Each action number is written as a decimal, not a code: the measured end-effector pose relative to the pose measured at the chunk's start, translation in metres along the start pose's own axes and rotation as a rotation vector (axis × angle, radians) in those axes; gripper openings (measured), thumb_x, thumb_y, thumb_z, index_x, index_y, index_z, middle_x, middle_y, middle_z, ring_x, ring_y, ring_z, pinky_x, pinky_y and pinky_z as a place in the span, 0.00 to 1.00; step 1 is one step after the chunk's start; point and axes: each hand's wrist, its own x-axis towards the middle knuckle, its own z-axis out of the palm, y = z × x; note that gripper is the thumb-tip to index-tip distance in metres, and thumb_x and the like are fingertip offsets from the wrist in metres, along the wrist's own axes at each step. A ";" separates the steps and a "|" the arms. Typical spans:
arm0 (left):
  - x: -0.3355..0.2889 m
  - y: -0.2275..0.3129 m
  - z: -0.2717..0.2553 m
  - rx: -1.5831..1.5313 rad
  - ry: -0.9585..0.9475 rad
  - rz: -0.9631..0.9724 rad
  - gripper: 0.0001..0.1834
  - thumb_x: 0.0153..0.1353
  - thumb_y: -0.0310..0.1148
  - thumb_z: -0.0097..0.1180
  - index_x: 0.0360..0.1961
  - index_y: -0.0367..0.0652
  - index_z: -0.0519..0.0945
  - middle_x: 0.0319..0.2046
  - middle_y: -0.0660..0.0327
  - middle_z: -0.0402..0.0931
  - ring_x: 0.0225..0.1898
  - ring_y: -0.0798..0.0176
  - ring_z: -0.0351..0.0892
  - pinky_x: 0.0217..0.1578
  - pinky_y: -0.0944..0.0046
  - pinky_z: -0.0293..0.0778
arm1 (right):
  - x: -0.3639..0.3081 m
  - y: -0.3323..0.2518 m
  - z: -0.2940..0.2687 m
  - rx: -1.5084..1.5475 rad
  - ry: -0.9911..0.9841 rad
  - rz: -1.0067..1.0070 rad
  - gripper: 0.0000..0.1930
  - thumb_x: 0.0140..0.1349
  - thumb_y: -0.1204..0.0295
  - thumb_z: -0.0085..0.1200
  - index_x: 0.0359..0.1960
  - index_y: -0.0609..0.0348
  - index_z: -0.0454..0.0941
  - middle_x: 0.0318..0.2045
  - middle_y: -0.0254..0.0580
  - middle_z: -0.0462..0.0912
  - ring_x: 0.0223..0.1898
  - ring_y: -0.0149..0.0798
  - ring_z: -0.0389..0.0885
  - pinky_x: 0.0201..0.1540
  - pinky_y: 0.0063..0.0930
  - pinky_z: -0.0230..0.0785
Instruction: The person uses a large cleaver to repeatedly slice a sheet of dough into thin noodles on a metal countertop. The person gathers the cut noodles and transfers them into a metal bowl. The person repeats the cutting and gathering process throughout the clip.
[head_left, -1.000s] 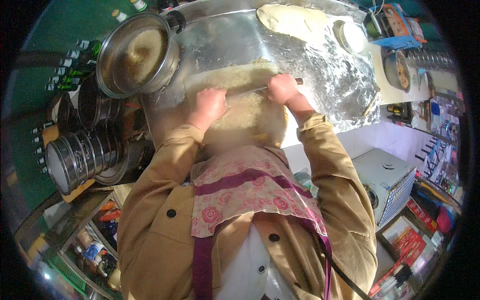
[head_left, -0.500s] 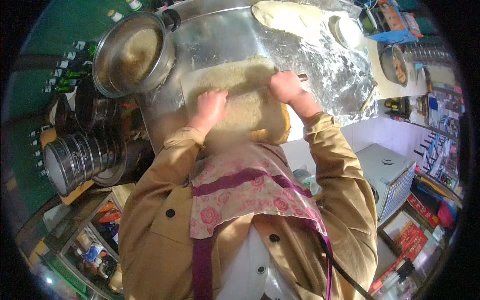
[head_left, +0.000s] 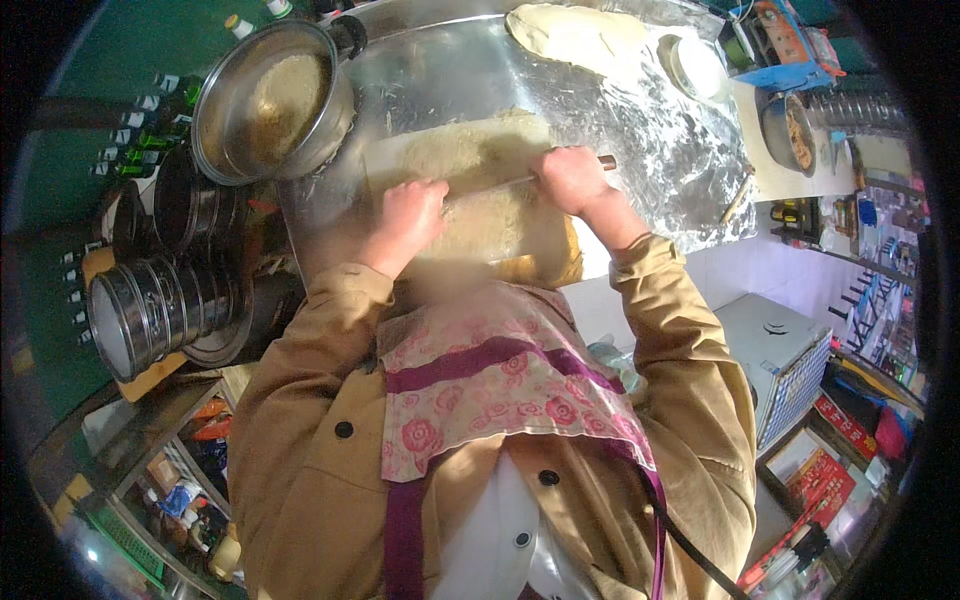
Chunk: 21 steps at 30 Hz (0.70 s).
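Note:
Both my hands are closed on a long, narrow tool with a brown handle end (head_left: 607,162); whether it is a knife or a bar I cannot tell. At its right end is my right hand (head_left: 570,178), and my left hand (head_left: 415,210) grips the other end. Beneath the tool lies a pale cutting board (head_left: 392,162), its surface spread with a pale yellowish, crumbly or finely chopped food (head_left: 495,225). My hands partly cover the tool's ends, and its working edge does not show clearly.
A large metal pot (head_left: 205,135) with pale contents stands left of the board on the metal worktop (head_left: 440,75). Behind are a flat sheet of dough (head_left: 575,35) and a white bowl (head_left: 700,65) amid scattered flour. Stacked metal pans (head_left: 150,310) sit at the left.
My left hand and its forearm have shifted slightly left and toward me. My right hand has dropped a little, and both hands still grip the tool.

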 end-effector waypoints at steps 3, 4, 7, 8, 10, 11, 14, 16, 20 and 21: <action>-0.014 -0.009 0.014 -0.035 0.022 0.027 0.09 0.48 0.23 0.61 0.33 0.43 0.82 0.34 0.52 0.82 0.39 0.40 0.85 0.40 0.41 0.80 | -0.005 -0.018 -0.012 -0.022 -0.018 -0.003 0.09 0.60 0.62 0.61 0.40 0.47 0.87 0.30 0.46 0.88 0.34 0.53 0.88 0.38 0.48 0.80; -0.013 -0.011 0.017 -0.014 0.023 0.037 0.09 0.48 0.24 0.62 0.33 0.44 0.83 0.33 0.52 0.82 0.38 0.41 0.85 0.39 0.42 0.81 | -0.002 -0.019 0.002 -0.007 -0.008 0.019 0.10 0.60 0.62 0.62 0.40 0.47 0.87 0.30 0.46 0.88 0.34 0.53 0.88 0.38 0.48 0.80; -0.011 -0.015 0.025 0.022 -0.017 0.028 0.09 0.47 0.26 0.63 0.33 0.45 0.83 0.33 0.52 0.83 0.38 0.42 0.86 0.38 0.43 0.81 | 0.002 -0.022 0.020 0.063 0.041 0.012 0.11 0.59 0.61 0.63 0.41 0.47 0.86 0.29 0.45 0.88 0.33 0.53 0.88 0.39 0.49 0.80; -0.006 -0.017 0.027 0.020 -0.055 0.010 0.10 0.46 0.26 0.63 0.33 0.45 0.83 0.33 0.52 0.83 0.39 0.42 0.86 0.39 0.43 0.81 | 0.002 -0.022 0.023 0.089 0.064 -0.001 0.11 0.59 0.61 0.63 0.41 0.47 0.86 0.28 0.45 0.87 0.33 0.53 0.88 0.39 0.50 0.80; -0.007 -0.017 0.034 0.024 -0.103 -0.001 0.10 0.46 0.25 0.63 0.33 0.44 0.83 0.34 0.52 0.83 0.40 0.41 0.86 0.41 0.42 0.81 | 0.004 -0.020 0.051 0.229 -0.006 0.115 0.11 0.59 0.60 0.63 0.42 0.46 0.86 0.29 0.45 0.87 0.33 0.53 0.88 0.38 0.50 0.79; -0.005 -0.017 0.037 0.038 -0.098 0.005 0.10 0.46 0.26 0.63 0.33 0.44 0.83 0.34 0.52 0.83 0.40 0.42 0.86 0.41 0.42 0.81 | 0.007 -0.016 0.050 0.253 0.021 0.118 0.12 0.59 0.60 0.64 0.42 0.46 0.85 0.29 0.45 0.87 0.33 0.53 0.88 0.38 0.51 0.79; -0.005 -0.015 0.033 0.059 -0.064 0.042 0.10 0.46 0.25 0.63 0.33 0.43 0.83 0.34 0.53 0.83 0.40 0.42 0.86 0.40 0.43 0.82 | 0.003 -0.017 0.045 0.255 0.164 0.007 0.12 0.58 0.59 0.65 0.42 0.46 0.85 0.28 0.45 0.87 0.33 0.54 0.87 0.37 0.51 0.78; -0.008 -0.012 0.030 0.071 -0.050 0.056 0.09 0.46 0.25 0.63 0.33 0.43 0.83 0.34 0.53 0.83 0.40 0.43 0.86 0.40 0.44 0.82 | -0.005 -0.017 0.032 0.228 0.156 -0.024 0.12 0.58 0.59 0.64 0.41 0.46 0.85 0.28 0.45 0.87 0.32 0.54 0.87 0.36 0.50 0.78; -0.019 -0.005 0.009 0.057 0.078 0.063 0.09 0.47 0.25 0.63 0.33 0.43 0.83 0.35 0.53 0.83 0.40 0.44 0.86 0.39 0.45 0.82 | -0.023 -0.025 0.003 0.094 0.188 0.003 0.10 0.59 0.60 0.63 0.39 0.46 0.85 0.26 0.45 0.86 0.30 0.54 0.87 0.34 0.50 0.78; -0.025 0.001 -0.002 0.036 0.136 0.078 0.09 0.48 0.26 0.63 0.33 0.43 0.83 0.35 0.53 0.83 0.40 0.44 0.86 0.39 0.45 0.82 | -0.034 -0.027 0.002 0.126 0.191 -0.006 0.10 0.59 0.60 0.63 0.39 0.46 0.85 0.25 0.45 0.86 0.30 0.54 0.87 0.34 0.50 0.78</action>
